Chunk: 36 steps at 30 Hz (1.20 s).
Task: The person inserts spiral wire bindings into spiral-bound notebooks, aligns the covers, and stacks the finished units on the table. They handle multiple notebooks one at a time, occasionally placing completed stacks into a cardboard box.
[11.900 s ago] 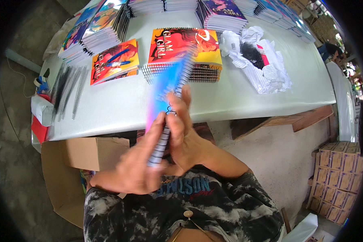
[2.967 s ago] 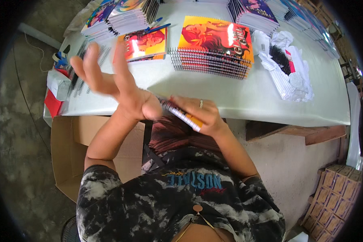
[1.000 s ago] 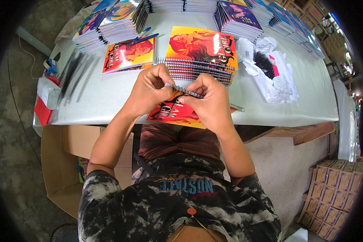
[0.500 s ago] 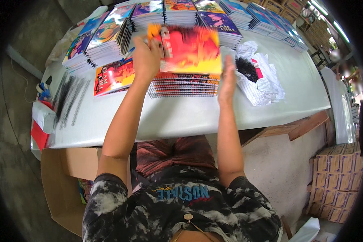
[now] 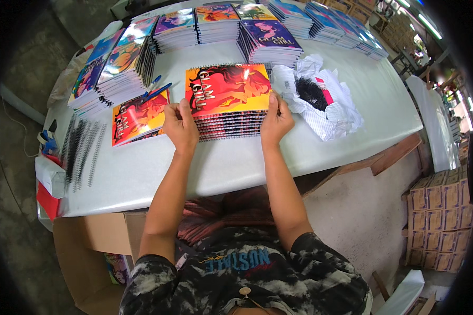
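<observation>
Now your left hand (image 5: 180,125) & right hand (image 5: 275,121) clasp the spiral notebook stack (image 5: 228,102) sides, mid-table (image 5: 236,168). Looks heavy, slippery covers; hold low.

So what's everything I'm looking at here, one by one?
table: one, white, under all the work.
stack of notebooks: one pile, red and orange covers, wire-bound, centre of the table between both hands.
loose notebook: one, same red cover, left of the stack.
rows of notebook stacks: many, mixed bright covers, along the far and left edges.
binding wires: a bunch, black, on the table's left end.
pens: two or so, blue, above the loose notebook.
crumpled paper: one heap, white, right of the stack.
cardboard boxes: several, brown, on the floor at right.
left hand: grips the stack's left edge.
right hand: grips its right edge.
</observation>
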{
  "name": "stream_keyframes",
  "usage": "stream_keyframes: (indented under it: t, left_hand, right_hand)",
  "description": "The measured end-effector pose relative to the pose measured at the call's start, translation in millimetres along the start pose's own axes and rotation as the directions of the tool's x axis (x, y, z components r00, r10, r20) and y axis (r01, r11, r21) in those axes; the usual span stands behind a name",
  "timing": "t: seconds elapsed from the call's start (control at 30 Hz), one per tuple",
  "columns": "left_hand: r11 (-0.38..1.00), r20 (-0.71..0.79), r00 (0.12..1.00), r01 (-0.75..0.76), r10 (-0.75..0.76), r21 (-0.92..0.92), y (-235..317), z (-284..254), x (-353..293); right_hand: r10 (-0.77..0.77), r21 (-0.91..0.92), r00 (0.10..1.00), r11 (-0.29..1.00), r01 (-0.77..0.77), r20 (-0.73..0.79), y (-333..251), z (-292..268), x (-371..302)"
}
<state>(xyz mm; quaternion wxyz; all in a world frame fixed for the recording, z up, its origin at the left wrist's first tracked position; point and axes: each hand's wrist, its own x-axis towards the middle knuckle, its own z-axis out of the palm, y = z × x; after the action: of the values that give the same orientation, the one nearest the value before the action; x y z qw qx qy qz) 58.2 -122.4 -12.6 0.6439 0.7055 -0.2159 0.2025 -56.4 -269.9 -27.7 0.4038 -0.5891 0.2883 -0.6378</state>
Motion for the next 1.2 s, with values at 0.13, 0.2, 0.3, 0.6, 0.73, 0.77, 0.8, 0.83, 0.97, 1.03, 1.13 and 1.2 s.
stream_keyframes:
  t: [0.13,0.2,0.3,0.6,0.73,0.77,0.8,0.83,0.97,1.03,1.13,1.2]
  left_hand:
    - [0.995,0.033,0.995,0.096,-0.096,0.013,2,-5,5]
    - [0.970,0.120,0.992,0.009,-0.039,0.243,1,-26,20]
    - [0.790,0.409,0.911,-0.285,0.048,0.542,-22,-82,54]
    - [0.713,0.531,0.848,-0.364,-0.013,0.599,-64,-167,69]
    - [0.881,0.106,0.945,-0.327,0.310,0.342,-8,-171,109]
    - [0.941,0.089,0.982,-0.185,0.167,0.283,14,-182,104]
    - [0.978,0.055,0.982,-0.184,0.179,0.099,41,-182,93]
    - [0.995,-0.004,0.996,-0.091,0.091,-0.032,68,-181,74]
    - [0.823,0.148,0.976,0.215,-0.161,-0.525,93,-179,-15]
    - [0.520,0.366,0.915,0.400,-0.172,-0.755,92,-178,-37]
    - [0.899,0.110,0.965,0.260,-0.236,-0.353,67,-166,-25]
    - [0.916,0.335,0.894,0.366,-0.297,-0.164,17,-157,-27]
  right_hand:
    - [-0.112,-0.056,0.994,0.992,0.112,0.000,9,0,0]
    - [-0.112,-0.030,0.993,0.993,0.113,0.031,8,-7,0]
    - [-0.339,-0.243,0.935,0.903,0.355,0.107,6,-20,0]
    - [-0.528,-0.305,0.849,0.807,0.506,0.010,-31,-17,-11]
    - [-0.431,0.159,0.890,0.899,0.408,0.151,-54,-9,-56]
    - [-0.270,0.311,0.864,0.940,0.140,0.424,-69,-9,-72]
    - [-0.109,0.368,0.735,0.908,-0.201,0.670,-88,-9,-84]
    - [0.158,0.269,0.517,0.706,-0.655,0.841,-116,-7,-95]
    - [0.253,0.319,0.300,-0.035,-0.947,0.920,-140,-3,-99]
    - [0.134,0.509,0.547,0.238,-0.827,0.826,-111,-13,-89]
    - [0.127,0.419,0.621,0.633,-0.651,0.774,-108,-27,-58]
    - [0.141,0.290,0.562,0.740,-0.606,0.815,-87,-32,-60]
